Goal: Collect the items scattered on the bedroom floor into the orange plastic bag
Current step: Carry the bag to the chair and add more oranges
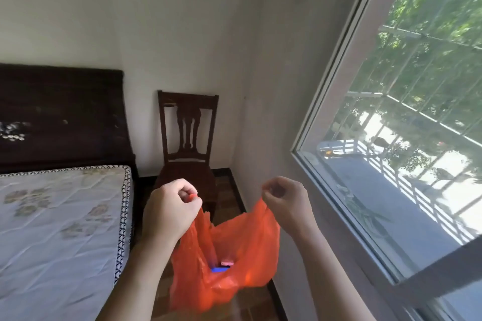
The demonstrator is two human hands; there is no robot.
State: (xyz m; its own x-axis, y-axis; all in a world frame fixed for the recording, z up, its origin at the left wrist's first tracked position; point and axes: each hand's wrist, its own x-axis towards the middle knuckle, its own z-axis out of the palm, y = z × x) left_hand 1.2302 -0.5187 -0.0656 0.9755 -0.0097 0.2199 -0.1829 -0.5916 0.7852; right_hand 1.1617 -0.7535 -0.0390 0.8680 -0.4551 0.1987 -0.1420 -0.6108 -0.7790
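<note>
**Inspector:** State the position of the orange plastic bag [229, 255].

**Assistant:** Held up in the air in front of the person, between the bed [60, 229] and the window wall. It hangs above the dark wooden floor [227, 195], mouth pulled open toward the camera.

**Inspector:** Hands?

**Assistant:** The left hand [170, 210] is curled into a fist round the bag's left handle, a bit of orange showing at the thumb. The right hand [285, 199] has its fingers closed on the right handle, which rises to a peak under it. The two hands are apart, stretching the opening between them.

**Inspector:** Contents?

**Assistant:** Two items show at the bottom of the bag: a pink item [227, 264] and, just below it, a blue item [219, 270]. What they are cannot be told.

**Inspector:** Surroundings?

**Assistant:** A dark wooden chair [187, 135] stands against the white wall beyond the bag, beside the bed's dark headboard [62, 117]. The mattress is pale with a faint floral pattern and patterned edging. A large window [407, 117] on the right shows railings and green trees outside.
</note>
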